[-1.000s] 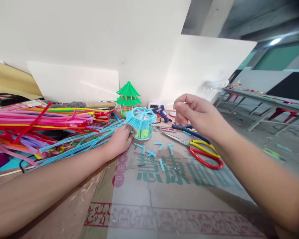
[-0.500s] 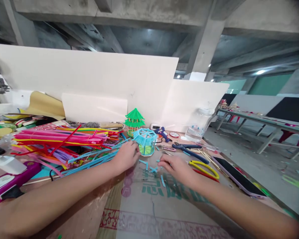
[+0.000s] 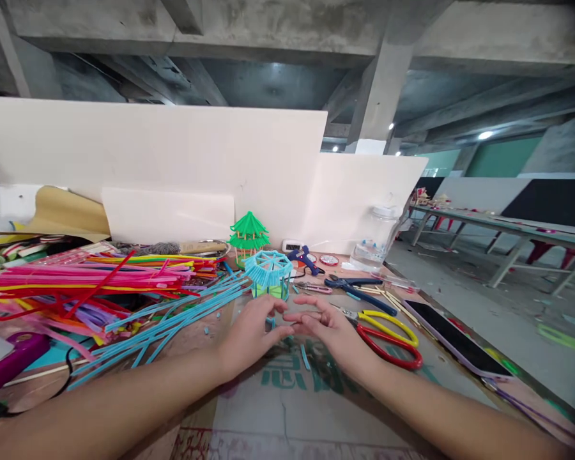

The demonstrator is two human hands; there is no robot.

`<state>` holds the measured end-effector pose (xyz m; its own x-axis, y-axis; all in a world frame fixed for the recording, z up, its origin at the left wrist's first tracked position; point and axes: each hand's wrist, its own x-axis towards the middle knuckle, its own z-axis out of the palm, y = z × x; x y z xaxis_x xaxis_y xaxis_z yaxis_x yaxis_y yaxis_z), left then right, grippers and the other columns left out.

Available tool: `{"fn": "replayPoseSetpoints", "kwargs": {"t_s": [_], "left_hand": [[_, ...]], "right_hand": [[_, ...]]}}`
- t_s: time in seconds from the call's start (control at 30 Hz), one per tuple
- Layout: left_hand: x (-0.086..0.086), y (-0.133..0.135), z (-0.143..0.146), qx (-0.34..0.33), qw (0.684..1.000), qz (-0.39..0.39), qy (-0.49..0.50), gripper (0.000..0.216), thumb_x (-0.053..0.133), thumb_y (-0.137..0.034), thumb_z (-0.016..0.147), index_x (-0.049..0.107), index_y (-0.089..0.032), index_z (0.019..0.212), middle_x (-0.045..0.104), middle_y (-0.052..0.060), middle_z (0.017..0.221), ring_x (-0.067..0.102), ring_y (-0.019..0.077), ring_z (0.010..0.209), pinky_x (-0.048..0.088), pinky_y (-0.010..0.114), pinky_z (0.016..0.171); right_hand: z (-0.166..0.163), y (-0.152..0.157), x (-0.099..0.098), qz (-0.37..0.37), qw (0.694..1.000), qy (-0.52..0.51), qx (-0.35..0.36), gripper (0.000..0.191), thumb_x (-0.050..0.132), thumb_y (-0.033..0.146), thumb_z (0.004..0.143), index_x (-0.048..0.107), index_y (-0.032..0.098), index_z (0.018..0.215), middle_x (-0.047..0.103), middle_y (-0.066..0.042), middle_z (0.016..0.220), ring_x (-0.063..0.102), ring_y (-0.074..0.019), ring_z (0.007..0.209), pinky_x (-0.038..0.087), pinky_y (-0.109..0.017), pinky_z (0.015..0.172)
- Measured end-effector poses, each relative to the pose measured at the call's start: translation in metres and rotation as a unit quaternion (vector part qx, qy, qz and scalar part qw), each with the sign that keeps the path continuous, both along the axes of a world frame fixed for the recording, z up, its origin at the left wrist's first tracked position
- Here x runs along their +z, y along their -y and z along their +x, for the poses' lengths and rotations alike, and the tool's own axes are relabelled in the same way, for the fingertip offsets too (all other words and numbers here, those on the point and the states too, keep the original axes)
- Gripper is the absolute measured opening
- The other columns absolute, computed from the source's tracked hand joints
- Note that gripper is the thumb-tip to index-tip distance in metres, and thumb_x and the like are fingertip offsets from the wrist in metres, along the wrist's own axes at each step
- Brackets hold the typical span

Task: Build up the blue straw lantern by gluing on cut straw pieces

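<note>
My left hand (image 3: 256, 327) curves over the table in front of the small pavilion, thumb and fingers apart. A short light-blue pipe-cleaner piece (image 3: 269, 324) shows in that gap; whether it is touched I cannot tell. Facing it, my right hand (image 3: 326, 324) has its fingers stretched toward the left one, the tips nearly meeting, with no held thing visible. Just beyond stands the pavilion (image 3: 269, 267), with a light-blue roof and green base. Another cut blue piece (image 3: 305, 357) lies below the right hand. Scissors (image 3: 388, 337) with yellow and red handles lie beside my right wrist.
Colourful pipe cleaners (image 3: 91, 278) and long blue ones (image 3: 172, 319) spread across the left. Behind the pavilion stands a green tiered tower (image 3: 249, 233). A glue gun (image 3: 306, 259), blue-handled pliers (image 3: 364, 291), a plastic jar (image 3: 374, 239) and a phone (image 3: 453, 338) lie or stand rightward.
Both hands have come together in front of the pavilion, the left moving right and nearer. More of the scissors now shows. The view has turned slightly right.
</note>
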<state>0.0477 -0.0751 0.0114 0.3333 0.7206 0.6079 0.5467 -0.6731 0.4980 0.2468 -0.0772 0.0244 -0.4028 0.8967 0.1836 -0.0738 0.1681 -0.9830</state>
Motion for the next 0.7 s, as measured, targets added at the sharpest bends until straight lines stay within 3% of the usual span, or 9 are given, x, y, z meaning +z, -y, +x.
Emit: {"fn": "replayPoseSetpoints", "kwargs": {"t_s": [0.17, 0.4, 0.7], "left_hand": [[-0.001, -0.003, -0.006, -0.019, 0.997, 0.057, -0.054, 0.022, 0.064, -0.036, 0.09, 0.067, -0.024, 0.108, 0.067, 0.006, 0.113, 0.06, 0.0209, 0.107, 0.046, 0.036, 0.094], [-0.002, -0.009, -0.013, -0.041, 0.985, 0.132, -0.107, 0.022, 0.056, -0.034, 0.095, 0.068, -0.027, 0.112, 0.069, 0.004, 0.111, 0.06, 0.0191, 0.104, 0.044, 0.036, 0.09], [-0.003, -0.009, -0.013, -0.056, 0.968, 0.203, -0.135, 0.023, 0.053, -0.031, 0.097, 0.07, -0.03, 0.113, 0.069, 0.004, 0.106, 0.059, 0.0175, 0.102, 0.043, 0.034, 0.09]], "right_hand": [[-0.005, 0.0, -0.007, -0.053, 0.997, -0.038, 0.027, 0.038, 0.07, 0.039, 0.084, 0.058, 0.026, 0.117, 0.073, -0.008, 0.114, 0.07, -0.0216, 0.104, 0.05, -0.043, 0.1], [-0.009, -0.002, -0.013, -0.097, 0.992, -0.062, 0.048, 0.045, 0.076, 0.027, 0.078, 0.06, 0.026, 0.12, 0.074, -0.005, 0.113, 0.069, -0.0186, 0.107, 0.045, -0.041, 0.107], [-0.013, 0.003, -0.009, -0.124, 0.986, -0.072, 0.087, 0.054, 0.073, 0.021, 0.076, 0.058, 0.025, 0.128, 0.075, -0.003, 0.104, 0.069, -0.0203, 0.108, 0.039, -0.047, 0.113]]}}
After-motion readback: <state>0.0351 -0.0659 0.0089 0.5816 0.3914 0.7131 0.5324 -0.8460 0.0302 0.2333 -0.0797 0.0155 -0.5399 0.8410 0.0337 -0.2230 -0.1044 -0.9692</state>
